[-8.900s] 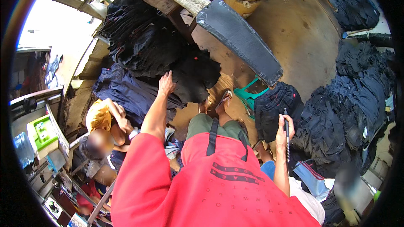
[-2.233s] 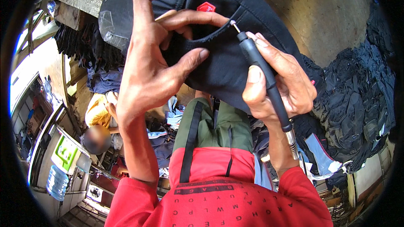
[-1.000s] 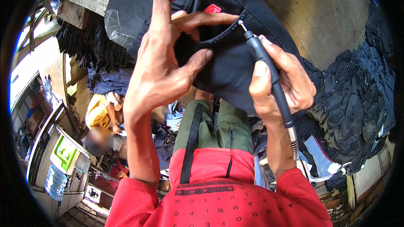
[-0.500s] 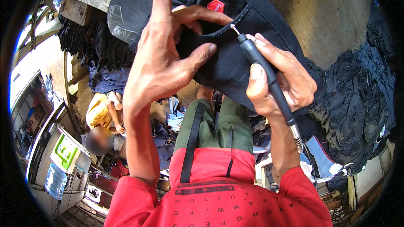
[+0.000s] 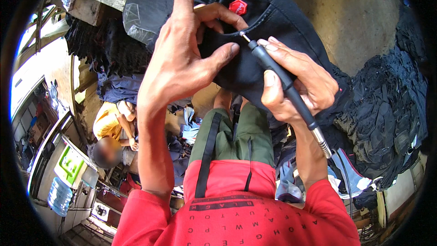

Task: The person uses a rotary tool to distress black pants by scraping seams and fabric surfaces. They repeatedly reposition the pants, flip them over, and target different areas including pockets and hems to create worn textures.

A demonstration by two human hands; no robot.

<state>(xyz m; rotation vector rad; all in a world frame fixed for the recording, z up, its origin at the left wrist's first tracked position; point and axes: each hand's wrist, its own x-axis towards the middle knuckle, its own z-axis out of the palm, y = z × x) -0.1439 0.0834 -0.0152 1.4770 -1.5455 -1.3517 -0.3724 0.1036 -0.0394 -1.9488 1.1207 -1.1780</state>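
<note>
A black pair of trousers (image 5: 291, 32) lies over a dark board in front of me, with a red hexagonal tag (image 5: 238, 7) beside its curved pocket edge. My left hand (image 5: 182, 50) rests on the cloth, its fingers bent and spread, thumb apart. One fingertip touches the pocket edge; nothing is gripped between thumb and fingers. Pen-fashion, my right hand (image 5: 302, 79) closes around the black handle of a rotary tool (image 5: 284, 75). Its small pale tip meets the pocket edge just below my left fingertip. A ribbed metal sleeve trails from the tool's rear end.
Dark garments (image 5: 387, 118) are heaped at the right, and more black cloth (image 5: 109, 41) hangs at the left beside a wooden beam (image 5: 82, 9). A person in a yellow top (image 5: 109, 120) crouches at the left. Cloth scraps (image 5: 191, 127) litter the floor near my legs.
The tool tip has moved left and slightly down along the pocket edge. My left hand and the trousers have shifted slightly to the right.
</note>
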